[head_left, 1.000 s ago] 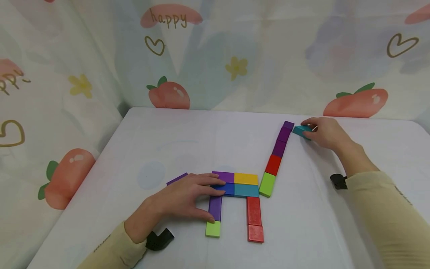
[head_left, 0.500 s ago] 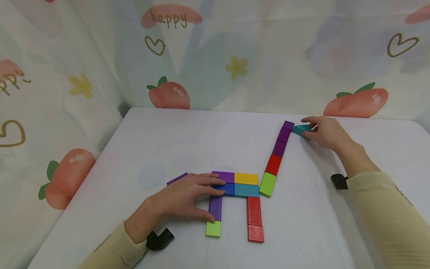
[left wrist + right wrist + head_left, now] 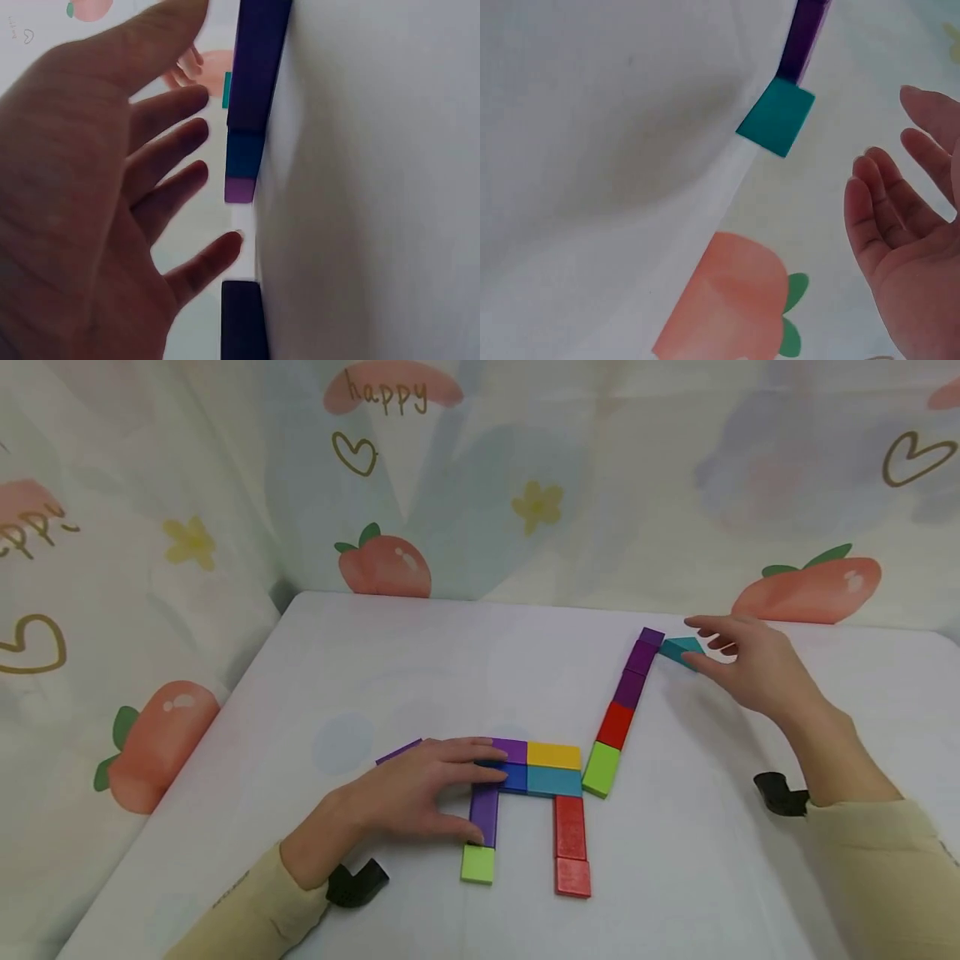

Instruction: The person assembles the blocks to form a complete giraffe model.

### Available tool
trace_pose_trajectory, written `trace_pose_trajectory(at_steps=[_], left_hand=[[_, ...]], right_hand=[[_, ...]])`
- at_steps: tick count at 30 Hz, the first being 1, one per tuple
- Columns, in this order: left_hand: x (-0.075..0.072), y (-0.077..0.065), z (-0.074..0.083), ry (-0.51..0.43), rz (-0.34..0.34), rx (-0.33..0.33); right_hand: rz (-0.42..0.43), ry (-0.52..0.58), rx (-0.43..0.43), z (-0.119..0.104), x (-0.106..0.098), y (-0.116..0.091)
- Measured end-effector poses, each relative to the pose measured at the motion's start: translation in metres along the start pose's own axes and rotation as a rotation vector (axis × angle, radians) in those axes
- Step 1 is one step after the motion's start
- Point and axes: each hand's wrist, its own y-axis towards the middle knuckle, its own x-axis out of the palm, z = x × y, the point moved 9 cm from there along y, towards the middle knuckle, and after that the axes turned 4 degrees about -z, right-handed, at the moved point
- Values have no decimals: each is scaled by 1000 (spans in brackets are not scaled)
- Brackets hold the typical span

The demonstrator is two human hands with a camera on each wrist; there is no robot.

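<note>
A teal triangular block lies on the table against the top of a slanting row of purple, red and lime blocks. My right hand is beside the teal block, fingers relaxed; a gap separates them in the right wrist view. My left hand stretches over the left side of a flat block figure, fingers spread around the blue block and the purple leg block. Whether its fingertips touch them I cannot tell. Part of a purple block shows behind that hand.
Yellow and teal-blue blocks form the figure's right side, above two red leg blocks. A lime block ends the left leg. A printed cloth hangs behind the white table.
My right hand has let go of the teal triangular block and drawn back slightly to the right, its fingers parting. The left hand keeps its place; the head view has shifted slightly.
</note>
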Motion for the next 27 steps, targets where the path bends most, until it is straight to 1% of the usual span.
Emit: trace_pose_trajectory(at_steps=[3, 6, 8, 10, 12, 15, 17, 20, 22, 27], left_hand=[[-7, -4, -4, 8, 62, -8], [-16, -10, -9, 20, 143, -6], [-22, -16, -14, 25, 192, -12], [-27, -21, -20, 17, 228, -25], [-30, -27, -28, 13, 247, -63], [-33, -36, -39, 7, 258, -128], [-35, -41, -45, 15, 255, -172], [-37, -47, -51, 21, 242, -210], [-37, -50, -54, 27, 224, -240], [-35, -57, -61, 26, 181, -309]], right_hand=[[49, 14, -70, -20, 3, -9], [67, 11, -167, -43, 10, -19], [59, 10, -237, -59, 17, -24], [31, 11, -302, -73, 26, -31], [-6, 19, -363, -88, 36, -38], [-92, 28, -424, -107, 52, -51], [-149, 13, -441, -117, 62, -60], [-219, -36, -452, -128, 75, -73], [-248, -83, -467, -134, 83, -80], [-284, -203, -514, -146, 98, -93]])
